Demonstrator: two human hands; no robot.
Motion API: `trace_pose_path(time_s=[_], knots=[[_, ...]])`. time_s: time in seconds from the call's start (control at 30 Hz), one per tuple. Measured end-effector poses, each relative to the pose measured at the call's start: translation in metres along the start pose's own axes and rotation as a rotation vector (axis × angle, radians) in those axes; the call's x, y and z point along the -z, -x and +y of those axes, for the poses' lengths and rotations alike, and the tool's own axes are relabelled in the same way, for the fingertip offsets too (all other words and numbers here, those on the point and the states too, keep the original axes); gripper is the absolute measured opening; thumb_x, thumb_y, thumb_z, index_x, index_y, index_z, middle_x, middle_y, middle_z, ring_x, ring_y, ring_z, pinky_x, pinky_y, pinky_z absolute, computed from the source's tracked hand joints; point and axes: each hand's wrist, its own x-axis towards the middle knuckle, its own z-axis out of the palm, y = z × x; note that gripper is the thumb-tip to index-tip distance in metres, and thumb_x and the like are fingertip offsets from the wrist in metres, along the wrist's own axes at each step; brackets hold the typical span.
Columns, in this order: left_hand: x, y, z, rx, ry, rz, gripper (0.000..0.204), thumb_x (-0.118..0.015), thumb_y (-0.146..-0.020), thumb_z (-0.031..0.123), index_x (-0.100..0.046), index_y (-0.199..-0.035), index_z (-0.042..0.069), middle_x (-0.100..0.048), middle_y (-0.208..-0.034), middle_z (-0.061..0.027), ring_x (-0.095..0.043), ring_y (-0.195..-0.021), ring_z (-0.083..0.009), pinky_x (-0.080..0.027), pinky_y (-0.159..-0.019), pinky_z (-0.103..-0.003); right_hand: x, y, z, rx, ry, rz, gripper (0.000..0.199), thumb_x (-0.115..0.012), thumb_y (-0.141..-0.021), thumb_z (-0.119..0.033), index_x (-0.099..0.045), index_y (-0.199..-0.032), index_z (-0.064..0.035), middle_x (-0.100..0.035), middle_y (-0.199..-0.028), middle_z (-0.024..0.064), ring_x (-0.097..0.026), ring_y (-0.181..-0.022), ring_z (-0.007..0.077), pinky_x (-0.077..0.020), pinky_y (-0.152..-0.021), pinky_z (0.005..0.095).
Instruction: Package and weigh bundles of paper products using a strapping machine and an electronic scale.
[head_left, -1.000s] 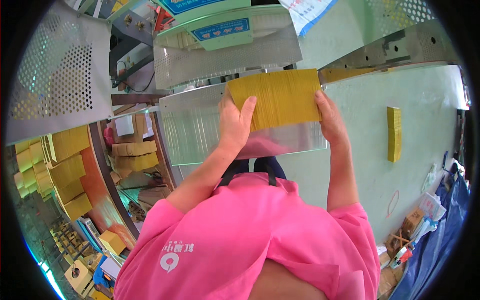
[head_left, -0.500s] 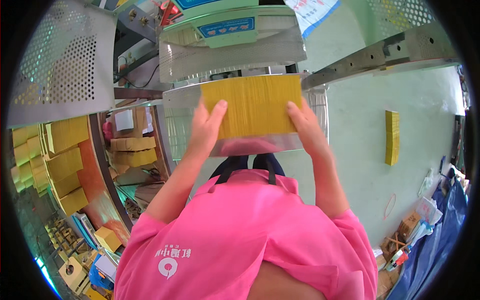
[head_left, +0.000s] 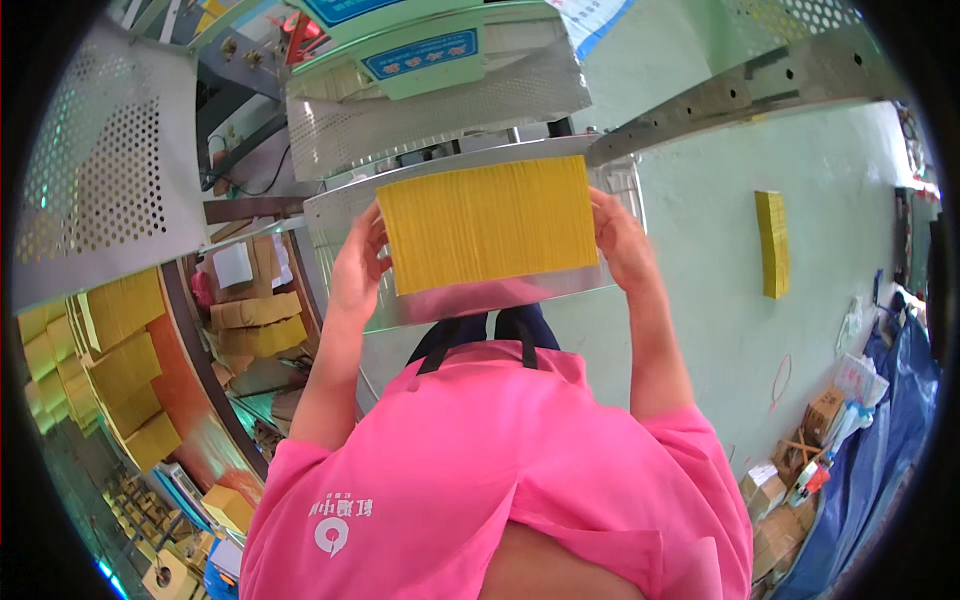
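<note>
A thick stack of yellow paper sheets (head_left: pixel 488 228) spans the space between my hands, over a shiny metal tray (head_left: pixel 340 215). At its left end is my left hand (head_left: pixel 358 265), with curled fingers against the edge and small gaps between them. My right hand (head_left: pixel 624 243) cups the opposite end, its fingertips partly hidden by the stack. Whether the stack's underside rests on the tray cannot be seen. The tray's lower part reflects pink.
A green machine with a perforated metal guard (head_left: pixel 440 120) stands just beyond the tray. A metal beam (head_left: pixel 740 95) runs to the far right. More yellow stacks (head_left: pixel 125 350) lie at left, another yellow stack (head_left: pixel 771 245) on the floor. Blue sheeting (head_left: pixel 880 430) hangs at right.
Both thumbs have come off the stack's upper face, and my hands now sit at its two ends. The stack is slightly tilted and looks larger. The whole view has shifted a little.
</note>
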Motion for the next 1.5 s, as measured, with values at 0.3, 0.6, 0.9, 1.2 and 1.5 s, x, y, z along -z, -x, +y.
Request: trace_pose_path(time_s=[0.3,0.6,0.9,1.2,1.5], knots=[[-0.004,-0.021,-0.100,-0.417,-0.219,0.144,0.045,-0.050,-0.099,0.023,-0.043,-0.138,0.001,-0.051,-0.134,-0.0090,-0.050,-0.122,-0.0174,-0.042,-0.099,-0.033,-0.054,-0.021,0.042,0.643,0.221,0.339,0.022,-0.044,-0.100,-0.012,-0.061,-0.107,-0.0001,-0.063,-0.100,-0.0002,-0.054,-0.094,0.0086,-0.0445,-0.084,0.0241],[-0.021,-0.004,0.027,0.393,-0.379,0.066,0.049,-0.045,-0.096,0.043,-0.054,-0.125,0.006,-0.060,-0.115,-0.0051,-0.058,-0.101,-0.0169,-0.046,-0.082,-0.032,-0.041,-0.014,-0.007,0.108,0.669,0.254,0.029,-0.046,-0.094,-0.019,-0.060,-0.091,0.0058,-0.059,-0.078,0.0127,-0.055,-0.074,0.0167,-0.0451,-0.068,0.0321],[-0.014,-0.004,0.011,0.266,-0.360,0.142,0.057,-0.036,-0.096,0.058,-0.054,-0.126,0.013,-0.054,-0.122,-0.0011,-0.050,-0.109,-0.0171,-0.043,-0.083,-0.039,-0.029,-0.008,0.014,-0.057,0.426,0.297,0.031,-0.050,-0.096,-0.026,-0.066,-0.108,-0.0016,-0.063,-0.084,0.0025,-0.056,-0.075,0.0113,-0.0452,-0.065,0.0261],[-0.006,-0.003,-0.016,-0.066,-0.383,0.032,0.049,-0.045,-0.100,0.040,-0.048,-0.133,0.005,-0.053,-0.128,-0.0069,-0.049,-0.118,-0.0185,-0.040,-0.095,-0.031,-0.038,0.003,0.057,0.232,-0.079,0.269,0.040,-0.053,-0.098,-0.025,-0.054,-0.131,-0.0027,-0.059,-0.124,0.0101,-0.052,-0.116,0.0158,-0.0400,-0.097,0.0279],[-0.022,-0.002,-0.020,-0.052,-0.268,0.092,0.049,-0.038,-0.102,0.038,-0.046,-0.134,0.001,-0.054,-0.128,-0.0090,-0.055,-0.113,-0.0200,-0.045,-0.096,-0.034,-0.049,0.006,0.055,0.272,-0.235,0.304,0.050,-0.054,-0.096,-0.019,-0.042,-0.141,-0.0009,-0.047,-0.141,0.0148,-0.044,-0.130,0.0213,-0.0336,-0.107,0.0312]])
